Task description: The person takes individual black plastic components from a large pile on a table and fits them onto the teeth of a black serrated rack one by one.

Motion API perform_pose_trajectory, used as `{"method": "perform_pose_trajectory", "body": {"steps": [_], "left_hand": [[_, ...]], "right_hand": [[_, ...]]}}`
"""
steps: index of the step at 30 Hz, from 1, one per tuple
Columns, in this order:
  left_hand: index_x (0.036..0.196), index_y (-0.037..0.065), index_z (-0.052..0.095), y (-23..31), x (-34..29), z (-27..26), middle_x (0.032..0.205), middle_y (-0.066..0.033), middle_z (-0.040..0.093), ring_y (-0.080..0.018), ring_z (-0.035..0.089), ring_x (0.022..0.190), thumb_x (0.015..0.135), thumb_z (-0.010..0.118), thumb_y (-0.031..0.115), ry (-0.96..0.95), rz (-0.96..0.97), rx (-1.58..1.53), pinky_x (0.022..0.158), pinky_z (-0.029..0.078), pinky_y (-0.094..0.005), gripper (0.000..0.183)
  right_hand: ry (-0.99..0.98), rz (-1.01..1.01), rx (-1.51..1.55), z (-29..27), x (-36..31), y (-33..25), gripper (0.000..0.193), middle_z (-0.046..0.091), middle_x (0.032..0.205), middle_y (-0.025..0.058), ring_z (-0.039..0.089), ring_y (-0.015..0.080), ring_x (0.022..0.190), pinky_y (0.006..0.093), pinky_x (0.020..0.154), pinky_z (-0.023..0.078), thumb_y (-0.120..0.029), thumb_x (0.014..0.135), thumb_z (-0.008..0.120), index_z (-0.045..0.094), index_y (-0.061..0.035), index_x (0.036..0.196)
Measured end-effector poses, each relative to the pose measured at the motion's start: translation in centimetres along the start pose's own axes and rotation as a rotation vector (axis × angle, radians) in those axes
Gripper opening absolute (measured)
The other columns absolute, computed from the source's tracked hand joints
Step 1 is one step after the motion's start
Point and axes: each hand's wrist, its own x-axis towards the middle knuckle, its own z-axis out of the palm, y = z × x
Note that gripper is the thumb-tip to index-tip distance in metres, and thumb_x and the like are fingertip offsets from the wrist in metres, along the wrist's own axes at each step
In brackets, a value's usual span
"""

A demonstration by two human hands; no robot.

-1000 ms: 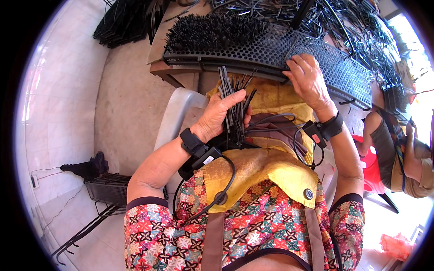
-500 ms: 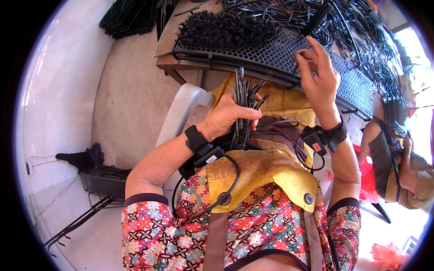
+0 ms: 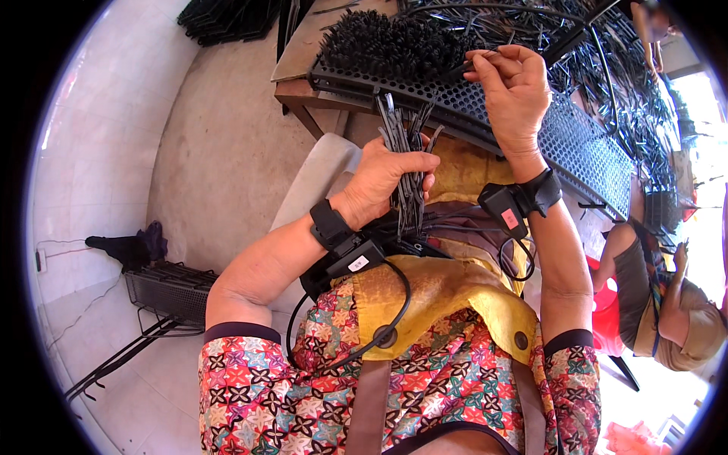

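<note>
My left hand (image 3: 379, 178) is closed around a bundle of thin black strips (image 3: 410, 201), held upright over my lap with the thumb across the front. Their upper ends fan out unevenly. My right hand (image 3: 519, 98) is raised over a black perforated rack (image 3: 565, 140), thumb and fingers pinched on one thin black strip (image 3: 457, 70). That strip points left, toward the dense rows of black strips (image 3: 387, 47) standing in the rack's holes. Whether its end touches a hole cannot be made out.
The rack sits at the edge of a wooden table (image 3: 292, 72) heaped with loose black strips (image 3: 629, 83). A pale chair armrest (image 3: 318, 171) is beside my left forearm. Another person (image 3: 660, 296) sits at the right. A second black rack (image 3: 171, 292) stands at lower left.
My right hand has moved left and slightly up, to the edge of the packed rows. The bundle in my left hand has tilted slightly. The whole view has shifted a little.
</note>
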Motion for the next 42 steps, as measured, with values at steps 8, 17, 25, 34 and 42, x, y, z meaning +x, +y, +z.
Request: {"method": "perform_pose_trajectory", "body": {"steps": [8, 17, 25, 34, 42], "left_hand": [[0.101, 0.004, 0.049, 0.2, 0.2, -0.2, 0.073, -0.0075, 0.057, -0.0171, 0.059, 0.059, 0.078, 0.066, 0.002, 0.000, 0.039, 0.028, 0.051, 0.050, -0.0307, 0.029], [0.103, 0.005, 0.048, -0.1, -0.2, 0.3, 0.073, -0.0063, 0.057, -0.0160, 0.059, 0.060, 0.077, 0.067, 0.003, -0.017, 0.024, 0.042, 0.051, 0.050, -0.0303, 0.032], [0.103, 0.005, 0.047, -0.6, -0.1, 0.2, 0.077, -0.0079, 0.058, -0.0173, 0.059, 0.061, 0.077, 0.067, 0.001, -0.024, 0.024, 0.050, 0.050, 0.050, -0.0316, 0.033], [0.100, 0.002, 0.048, -1.0, -0.1, 0.9, 0.072, -0.0080, 0.058, -0.0161, 0.059, 0.057, 0.077, 0.067, 0.000, -0.056, 0.041, 0.038, 0.047, 0.049, -0.0292, 0.030], [0.096, 0.001, 0.052, -1.3, -0.6, 1.5, 0.076, -0.0089, 0.058, -0.0193, 0.058, 0.060, 0.078, 0.062, 0.001, -0.147, 0.065, 0.148, 0.054, 0.048, -0.0318, 0.021]], "right_hand": [[-0.066, -0.093, -0.286, 0.0, -0.3, 1.6, 0.020, 0.067, 0.075, 0.0128, 0.067, 0.0206, 0.066, 0.0278, 0.059, 0.052, -0.006, 0.082, 0.065, 0.051, -0.0011, 0.097], [-0.182, -0.509, -0.628, 0.6, 1.0, 0.8, 0.010, 0.055, 0.064, 0.0158, 0.057, 0.0368, 0.063, 0.0442, 0.056, 0.046, 0.003, 0.072, 0.057, 0.049, -0.0023, 0.073], [-0.394, -0.474, -0.623, 0.5, 2.7, 0.3, 0.005, 0.055, 0.065, 0.0172, 0.057, 0.0389, 0.064, 0.0451, 0.057, 0.046, 0.000, 0.070, 0.053, 0.048, -0.0010, 0.069], [-0.274, -0.255, -0.458, -0.2, 1.0, -0.2, 0.017, 0.060, 0.067, 0.0175, 0.060, 0.0300, 0.061, 0.0380, 0.055, 0.047, -0.014, 0.082, 0.062, 0.058, 0.0025, 0.079], [-0.423, 0.389, 0.015, -1.0, -3.9, -2.6, 0.031, 0.059, 0.080, 0.0033, 0.054, 0.0066, 0.069, 0.0245, 0.058, 0.048, -0.028, 0.091, 0.059, 0.060, 0.0016, 0.098]]}}
